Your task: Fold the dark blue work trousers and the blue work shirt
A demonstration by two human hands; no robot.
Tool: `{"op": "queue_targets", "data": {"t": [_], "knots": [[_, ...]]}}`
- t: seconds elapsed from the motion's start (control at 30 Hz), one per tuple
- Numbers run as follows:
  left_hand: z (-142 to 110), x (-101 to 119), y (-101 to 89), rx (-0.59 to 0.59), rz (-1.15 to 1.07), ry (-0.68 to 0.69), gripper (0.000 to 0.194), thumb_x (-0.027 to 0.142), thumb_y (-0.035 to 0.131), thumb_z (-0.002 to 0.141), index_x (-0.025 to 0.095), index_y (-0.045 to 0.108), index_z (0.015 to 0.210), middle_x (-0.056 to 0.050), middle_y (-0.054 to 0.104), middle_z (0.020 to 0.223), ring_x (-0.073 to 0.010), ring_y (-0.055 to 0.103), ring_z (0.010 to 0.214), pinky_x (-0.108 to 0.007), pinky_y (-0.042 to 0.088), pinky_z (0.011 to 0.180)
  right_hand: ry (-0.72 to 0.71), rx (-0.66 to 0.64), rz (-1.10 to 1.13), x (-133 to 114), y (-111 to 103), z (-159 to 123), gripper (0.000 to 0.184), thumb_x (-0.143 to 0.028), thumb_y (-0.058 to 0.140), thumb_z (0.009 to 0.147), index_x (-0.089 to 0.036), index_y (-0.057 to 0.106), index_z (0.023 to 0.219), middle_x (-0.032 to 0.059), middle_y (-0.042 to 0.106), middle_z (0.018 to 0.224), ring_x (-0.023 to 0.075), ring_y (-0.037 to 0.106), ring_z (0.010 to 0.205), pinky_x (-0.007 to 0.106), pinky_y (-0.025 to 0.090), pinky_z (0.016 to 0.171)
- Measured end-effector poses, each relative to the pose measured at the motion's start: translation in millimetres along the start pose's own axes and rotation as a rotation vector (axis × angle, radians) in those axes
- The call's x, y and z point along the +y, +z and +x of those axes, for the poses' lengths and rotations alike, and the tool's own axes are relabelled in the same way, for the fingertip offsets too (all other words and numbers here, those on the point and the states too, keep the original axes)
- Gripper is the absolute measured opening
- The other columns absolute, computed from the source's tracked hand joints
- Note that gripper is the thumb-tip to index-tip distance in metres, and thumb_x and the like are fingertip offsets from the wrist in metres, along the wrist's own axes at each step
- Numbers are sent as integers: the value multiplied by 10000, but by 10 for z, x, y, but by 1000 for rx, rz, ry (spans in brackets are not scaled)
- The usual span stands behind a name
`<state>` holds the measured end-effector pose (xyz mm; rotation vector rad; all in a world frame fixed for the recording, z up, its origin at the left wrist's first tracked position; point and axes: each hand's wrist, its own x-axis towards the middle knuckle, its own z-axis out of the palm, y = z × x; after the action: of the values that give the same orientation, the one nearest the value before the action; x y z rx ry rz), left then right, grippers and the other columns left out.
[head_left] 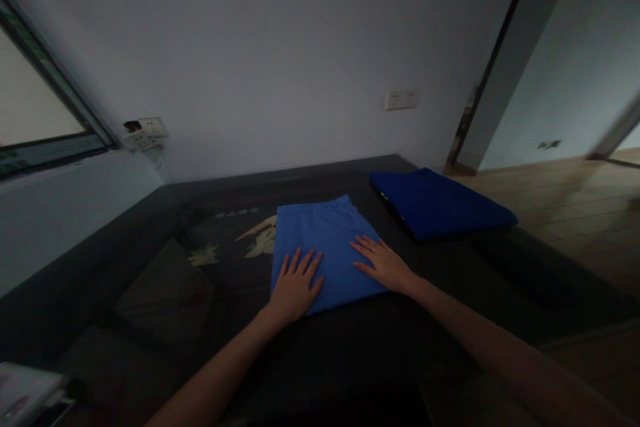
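Note:
A light blue folded garment point(330, 233) with what looks like a waistband along its far edge lies flat on the dark glossy table point(380, 360). My left hand point(296, 283) rests on its near left part, fingers spread. On the right side of the cloth lies my right hand point(383, 263), palm down with fingers apart and a ring on one of them. Neither hand grips the fabric. To the right, apart from both hands, is a folded dark blue cloth point(443, 203) with small yellow-green marks along its left edge.
Behind the table rises a pale wall point(280, 80) with a double socket point(402, 100). A power strip point(144, 139) hangs at the far left corner. A white box-like object point(30, 390) sits at the near left. Wooden floor point(575, 197) shows to the right.

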<state>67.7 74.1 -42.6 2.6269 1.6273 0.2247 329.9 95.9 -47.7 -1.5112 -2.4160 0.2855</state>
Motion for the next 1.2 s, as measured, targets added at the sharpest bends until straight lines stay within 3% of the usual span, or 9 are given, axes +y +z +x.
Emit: {"op": "queue_targets", "data": {"t": [0.13,0.23,0.33,0.4,0.53,0.7,0.9,1.2], "knots": [[18,-10,-41,-17,-25,-9,556,467,345,920,275,296,1439,-23,301,1505,-299,157,1406,-527,108,1135,5,-20,49,-14,-80,14,666,-650,332,871,-247,392,1399,88,335,1482,256,258,1376,509,181,1113],[35,-65,-95,-74,-72,-9,561,480,374,909,282,313,1430,-36,306,1503,-302,169,1403,-534,140,1125,-4,63,80,-37,-232,103,671,-672,332,857,-231,478,1341,99,361,1467,284,226,1385,552,174,1099],[52,-131,-167,-135,-97,15,563,501,399,894,301,334,1417,-58,310,1500,-311,199,1394,-546,178,1106,-43,202,90,-40,-371,336,639,-643,310,881,-217,508,1315,103,401,1443,279,237,1380,532,196,1098],[93,-162,-219,-140,-80,32,549,491,421,888,305,364,1401,-73,346,1481,-309,260,1374,-537,212,1094,-44,225,60,-23,-394,578,609,-607,311,900,-209,504,1319,105,412,1435,279,263,1370,506,221,1094],[355,-223,-285,-64,-8,-28,469,444,412,900,260,472,1327,-96,471,1385,-278,414,1282,-468,293,1067,98,121,-96,24,-258,1149,553,-512,361,924,-187,449,1362,121,355,1467,286,256,1370,471,235,1090],[846,-423,-161,45,93,-255,489,408,361,922,188,439,1352,-148,414,1420,-309,329,1333,-491,248,1078,220,92,-144,91,4,1641,549,-490,319,941,-186,400,1390,134,306,1490,299,231,1375,490,206,1087],[993,-606,104,82,105,-344,552,478,269,928,248,330,1426,-108,286,1505,-318,223,1385,-506,200,1094,274,42,-127,258,214,1765,594,-568,243,929,-246,359,1415,102,234,1524,302,149,1398,531,151,1087],[996,-640,129,40,65,-375,587,521,249,914,275,279,1446,-90,231,1527,-322,214,1388,-485,188,1105,298,22,-82,395,262,1821,613,-608,183,917,-309,271,1445,51,152,1551,274,72,1415,592,87,1080]]}}
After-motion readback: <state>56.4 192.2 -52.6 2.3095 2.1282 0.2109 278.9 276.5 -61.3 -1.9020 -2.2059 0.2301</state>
